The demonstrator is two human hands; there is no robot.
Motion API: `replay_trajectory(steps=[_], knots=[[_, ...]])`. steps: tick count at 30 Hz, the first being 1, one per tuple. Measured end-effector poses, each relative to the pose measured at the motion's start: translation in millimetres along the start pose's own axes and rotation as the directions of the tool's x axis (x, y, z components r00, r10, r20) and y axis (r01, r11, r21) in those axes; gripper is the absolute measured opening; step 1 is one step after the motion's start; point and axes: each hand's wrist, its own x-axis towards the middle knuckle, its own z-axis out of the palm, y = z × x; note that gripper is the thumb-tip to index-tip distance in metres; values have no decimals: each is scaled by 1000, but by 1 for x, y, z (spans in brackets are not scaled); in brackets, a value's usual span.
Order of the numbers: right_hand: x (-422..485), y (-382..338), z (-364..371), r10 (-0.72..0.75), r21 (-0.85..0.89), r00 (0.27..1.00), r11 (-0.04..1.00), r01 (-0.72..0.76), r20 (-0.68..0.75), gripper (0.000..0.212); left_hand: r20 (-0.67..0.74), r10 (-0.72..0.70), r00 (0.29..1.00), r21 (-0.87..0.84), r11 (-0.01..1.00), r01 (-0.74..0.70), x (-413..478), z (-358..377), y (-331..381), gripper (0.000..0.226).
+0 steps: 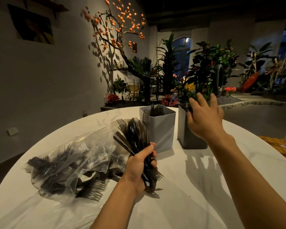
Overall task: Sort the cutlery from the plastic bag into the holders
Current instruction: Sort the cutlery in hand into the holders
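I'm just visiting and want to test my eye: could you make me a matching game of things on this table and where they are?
Things:
1. plastic bag
2. bundle of forks
3. light grey holder
4. dark grey holder

Places:
A. under the right hand
B. gripped in the left hand
C. lying at the table's left
D. standing between bundle and dark holder

Pairs: 1-C, 2-B, 3-D, 4-A

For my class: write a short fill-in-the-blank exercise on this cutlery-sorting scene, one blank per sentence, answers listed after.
1. The left hand grips a bundle of black ____.
2. The plastic bag lies on the ____ side of the table.
3. The right hand reaches over the ____ holder.
4. The light grey holder contains ____.

Answers: cutlery; left; dark grey; forks
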Motion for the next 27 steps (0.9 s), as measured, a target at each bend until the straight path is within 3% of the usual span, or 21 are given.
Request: replay_trajectory(steps=[2, 3, 4, 6, 8, 10, 16, 19, 24, 27], knots=[[-5, -17, -11, -86, 49, 976, 994, 98, -202, 46, 10, 3, 1000, -9, 1000, -3, 0, 0, 1, 13], [-9, -28, -17, -121, 131, 967, 980, 153, -225, 39, 18, 2, 1000, -16, 1000, -2, 0, 1, 1, 12], [-13, -39, -21, -150, 262, 975, 946, 189, -163, 35, 29, -1, 1000, -25, 1000, 2, 0, 1, 2, 11], [-24, -59, -22, -244, 535, 962, 833, 142, 126, 39, 45, -13, 999, -42, 999, 15, -1, 2, 2, 14], [-36, -70, -12, -346, 727, 874, 686, -12, 341, 35, 58, -21, 998, -31, 999, 23, -2, 2, 2, 19], [-45, -65, 3, -415, 825, 810, 546, -144, 415, 22, 97, -23, 995, 15, 1000, 21, -5, 2, 2, 20], [-51, -39, 24, -368, 922, 846, 185, -341, 387, 10, 126, -89, 988, 80, 994, 79, -10, 5, 3, 37], [-57, -47, 31, -374, 916, 843, 53, -398, 388, 19, 129, -118, 985, 77, 991, 108, -9, 4, 4, 33], [-63, -52, 28, -400, 894, 822, -15, -448, 406, 29, 145, -142, 979, 100, 987, 129, -10, 4, 5, 34], [-62, -53, 26, -343, 911, 856, 2, -411, 387, 23, 153, -170, 973, 140, 979, 149, -11, 4, 5, 31]])
